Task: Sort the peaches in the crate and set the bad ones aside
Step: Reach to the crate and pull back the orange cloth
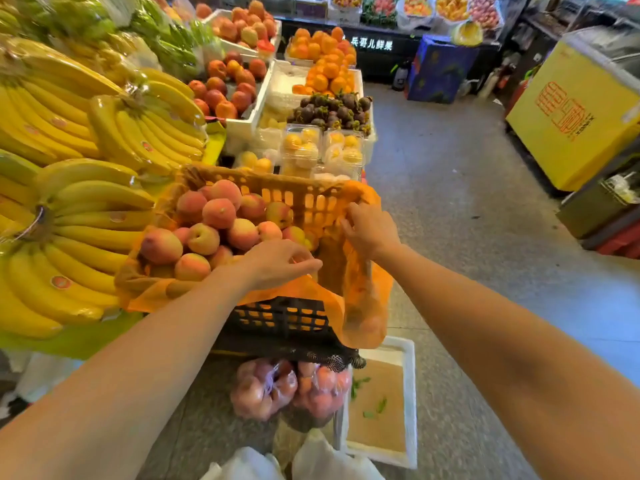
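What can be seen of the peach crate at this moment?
The crate is a lattice-walled plastic box, black on its near wall, lined with a translucent orange liner draped over the rim. Its left part is heaped with peaches. It stands beside bananas. The right hand grips the liner at the far rim; the left hand reaches over the near rim.
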A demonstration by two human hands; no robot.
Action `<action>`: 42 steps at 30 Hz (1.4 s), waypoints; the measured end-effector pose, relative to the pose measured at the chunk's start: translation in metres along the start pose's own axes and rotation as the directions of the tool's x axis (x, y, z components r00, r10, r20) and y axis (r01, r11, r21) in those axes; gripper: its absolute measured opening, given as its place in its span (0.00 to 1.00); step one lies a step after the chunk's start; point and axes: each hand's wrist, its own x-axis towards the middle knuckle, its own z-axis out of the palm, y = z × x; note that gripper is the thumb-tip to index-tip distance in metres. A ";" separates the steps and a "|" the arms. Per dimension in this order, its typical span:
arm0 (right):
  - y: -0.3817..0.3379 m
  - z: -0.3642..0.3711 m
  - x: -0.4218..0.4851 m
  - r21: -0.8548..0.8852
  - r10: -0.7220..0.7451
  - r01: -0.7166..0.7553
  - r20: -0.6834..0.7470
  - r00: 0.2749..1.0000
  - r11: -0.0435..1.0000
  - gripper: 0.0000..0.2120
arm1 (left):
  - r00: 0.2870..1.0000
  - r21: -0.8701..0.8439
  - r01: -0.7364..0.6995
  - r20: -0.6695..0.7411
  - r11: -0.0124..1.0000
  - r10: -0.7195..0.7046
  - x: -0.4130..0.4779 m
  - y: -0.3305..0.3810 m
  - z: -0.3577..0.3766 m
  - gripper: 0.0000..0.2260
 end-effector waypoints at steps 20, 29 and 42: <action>-0.081 0.079 0.091 0.072 0.089 -0.183 0.663 0.743 0.981 0.32 | 0.991 0.240 -0.088 -0.076 0.967 0.109 0.035 -0.162 -0.099 0.30; -0.082 0.095 0.073 -0.091 0.314 -0.446 0.832 0.457 0.890 0.37 | 0.959 0.199 -0.276 -0.005 0.940 0.283 0.045 -0.189 -0.102 0.31; -0.072 0.055 0.087 0.430 0.133 -0.676 0.779 0.613 0.599 0.22 | 0.943 0.165 -0.290 -0.119 0.943 0.311 0.050 -0.170 -0.110 0.34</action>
